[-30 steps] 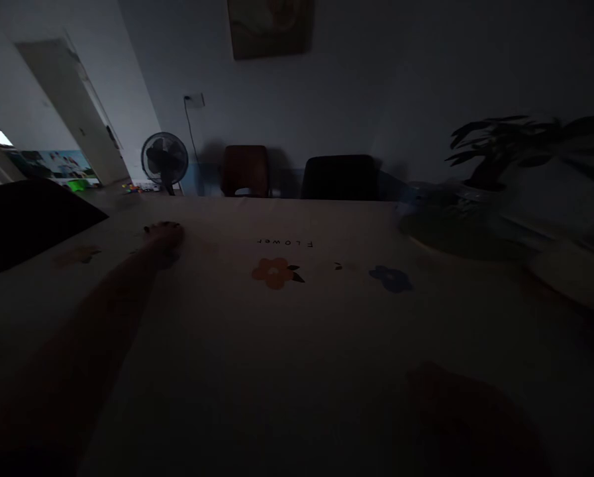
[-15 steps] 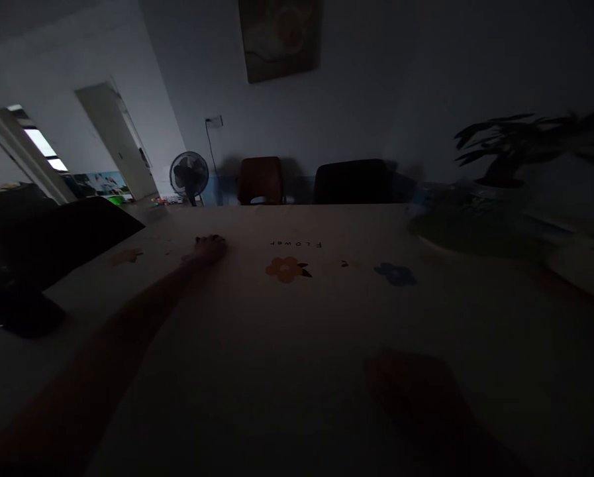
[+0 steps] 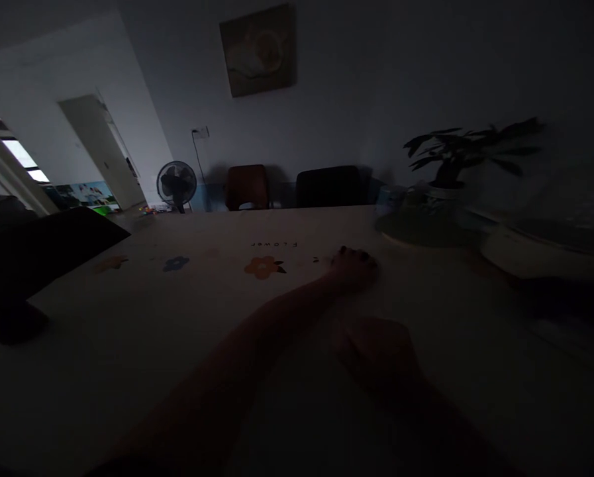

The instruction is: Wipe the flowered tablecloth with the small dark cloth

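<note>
My left hand (image 3: 355, 270) lies palm down on the pale tablecloth (image 3: 202, 311), right of the orange flower print (image 3: 261, 267). Its fingers look spread, with dark spots at their tips that I cannot make out. No object shows in it. Closer to me, my right hand (image 3: 376, 348) is low over or on the cloth, its fingers curled closed. Anything inside that hand is hidden by the dark. The two hands are near each other but apart. Upside-down "Flower" lettering (image 3: 273, 244) is printed beyond the orange flower, and a blue flower print (image 3: 176, 264) lies to the left.
A potted plant (image 3: 448, 182) stands on a green mat (image 3: 420, 232) at the back right, beside a pale rounded container (image 3: 515, 255). Brown (image 3: 247, 185) and black (image 3: 329, 185) chairs line the far edge. A fan (image 3: 176, 183) stands behind. A dark object (image 3: 16, 321) sits at left.
My left hand has swept right across the cloth, off the left blue flower and over to the right one. My right hand appears slightly farther left and higher. The view has turned right.
</note>
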A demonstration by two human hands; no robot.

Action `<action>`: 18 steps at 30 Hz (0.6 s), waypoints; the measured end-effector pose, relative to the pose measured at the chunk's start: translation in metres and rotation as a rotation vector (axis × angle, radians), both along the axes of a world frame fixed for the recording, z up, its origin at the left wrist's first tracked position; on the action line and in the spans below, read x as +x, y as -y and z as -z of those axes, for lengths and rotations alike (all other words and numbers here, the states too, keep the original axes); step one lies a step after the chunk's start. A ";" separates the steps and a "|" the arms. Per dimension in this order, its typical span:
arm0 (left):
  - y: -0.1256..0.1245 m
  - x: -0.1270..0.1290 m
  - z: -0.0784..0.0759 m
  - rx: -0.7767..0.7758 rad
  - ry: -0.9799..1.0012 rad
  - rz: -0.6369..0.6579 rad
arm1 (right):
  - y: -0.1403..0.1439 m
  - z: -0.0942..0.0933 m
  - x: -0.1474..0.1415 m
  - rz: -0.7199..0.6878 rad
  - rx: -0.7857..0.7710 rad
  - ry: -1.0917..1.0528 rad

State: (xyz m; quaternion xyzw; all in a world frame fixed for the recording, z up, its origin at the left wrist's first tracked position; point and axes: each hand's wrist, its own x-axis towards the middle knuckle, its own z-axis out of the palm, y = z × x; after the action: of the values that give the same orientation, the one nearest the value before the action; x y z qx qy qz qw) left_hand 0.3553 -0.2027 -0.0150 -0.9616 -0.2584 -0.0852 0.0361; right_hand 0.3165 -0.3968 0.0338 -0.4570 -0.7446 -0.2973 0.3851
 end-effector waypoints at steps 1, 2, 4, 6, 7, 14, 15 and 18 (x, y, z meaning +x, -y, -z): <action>0.011 0.015 0.001 -0.016 0.021 0.022 | 0.000 0.001 0.002 0.007 0.022 -0.001; 0.019 0.028 0.001 -0.034 0.038 0.049 | 0.000 0.002 0.004 0.017 0.041 -0.002; 0.028 0.042 0.002 -0.064 0.061 0.116 | -0.001 0.006 0.009 0.046 0.052 -0.007; 0.030 0.045 0.004 -0.066 0.066 0.137 | -0.002 0.011 0.014 0.058 0.034 0.003; 0.030 0.044 0.005 -0.056 0.064 0.135 | -0.003 0.012 0.017 0.062 0.023 0.010; 0.004 -0.014 0.006 -0.015 0.071 0.042 | -0.008 0.019 0.035 0.115 -0.192 0.009; -0.005 -0.032 0.004 -0.036 0.049 -0.004 | -0.009 0.021 0.038 0.138 -0.226 -0.002; -0.042 -0.100 -0.001 -0.052 -0.017 -0.132 | -0.010 0.030 0.043 0.211 -0.217 -0.024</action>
State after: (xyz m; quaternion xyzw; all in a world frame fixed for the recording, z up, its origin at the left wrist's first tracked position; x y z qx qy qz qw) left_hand 0.2556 -0.1610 -0.0136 -0.9438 -0.3230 -0.0677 0.0186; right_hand 0.3597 -0.3865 0.0043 -0.5751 -0.7156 -0.2482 0.3091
